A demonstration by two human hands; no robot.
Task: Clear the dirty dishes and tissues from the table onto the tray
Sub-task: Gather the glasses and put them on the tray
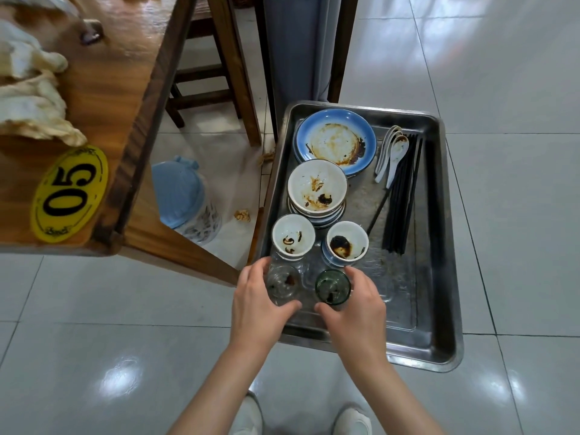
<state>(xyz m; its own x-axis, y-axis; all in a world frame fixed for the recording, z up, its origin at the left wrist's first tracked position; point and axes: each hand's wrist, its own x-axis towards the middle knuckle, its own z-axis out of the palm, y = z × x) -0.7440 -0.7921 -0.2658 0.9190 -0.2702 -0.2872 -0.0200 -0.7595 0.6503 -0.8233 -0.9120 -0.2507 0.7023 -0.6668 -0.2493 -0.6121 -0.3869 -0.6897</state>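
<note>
Head view: the steel tray [439,340] lies on the tiled floor [518,152], its left rim close beside the tabletop's [103,98] leg; open floor lies to the tray's right and near side. The tray's right near part is bare metal. An oval yellow tag [69,194] on the tabletop corner, left of the tray, reads "05". Crumpled tissues [31,98] lie on the tabletop beyond the tag. In the tray's near left corner the left hand [257,309] curls its fingers round a clear glass [282,282]; the right hand [357,306] curls its fingers round a green glass [332,287] just beside it. Farther in the tray stand small bowls [293,237], stacked bowls [317,186] and a blue plate [335,139]; spoons [392,152] and black chopsticks [401,196] lie along its right side.
</note>
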